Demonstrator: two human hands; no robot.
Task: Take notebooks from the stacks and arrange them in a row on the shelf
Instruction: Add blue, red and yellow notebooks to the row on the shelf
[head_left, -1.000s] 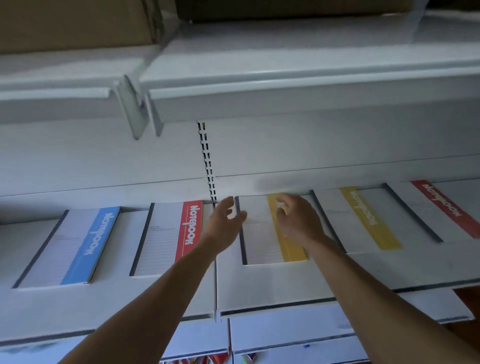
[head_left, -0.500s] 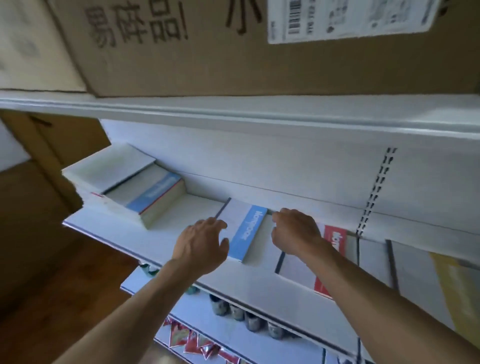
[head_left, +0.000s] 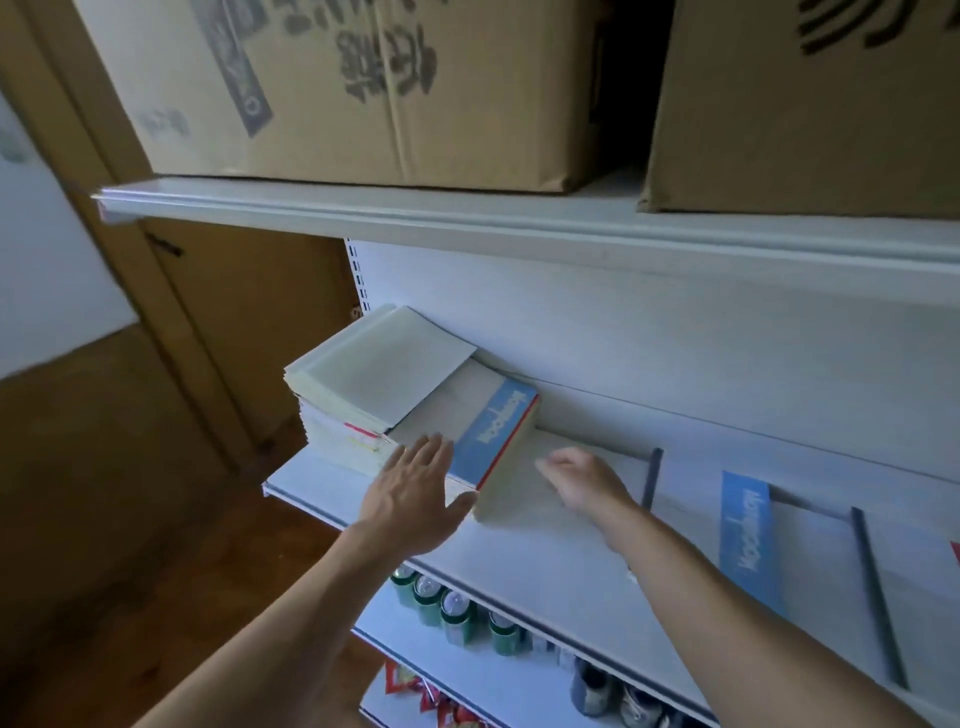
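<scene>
Head view: the blue-banded notebook (head_left: 493, 428) on top is best peeled off singly by its free right edge, so the stack (head_left: 508, 480) beneath does not slide. Left hand (head_left: 415, 493), fingers straight and spread, covers its near corner; right hand (head_left: 582, 480), loosely curled and empty, sits just right of the stack over the shelf (head_left: 519, 561)

A shop — white slotted shelving (head_left: 519, 551), cardboard cartons (head_left: 363, 88) on top, drink cans (head_left: 457, 613) below.

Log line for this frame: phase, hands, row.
phase: reach to stack | left hand: fingers straight, at near corner of top notebook, contact unclear | right hand: empty, beside stack | row: blue notebook on shelf
</scene>
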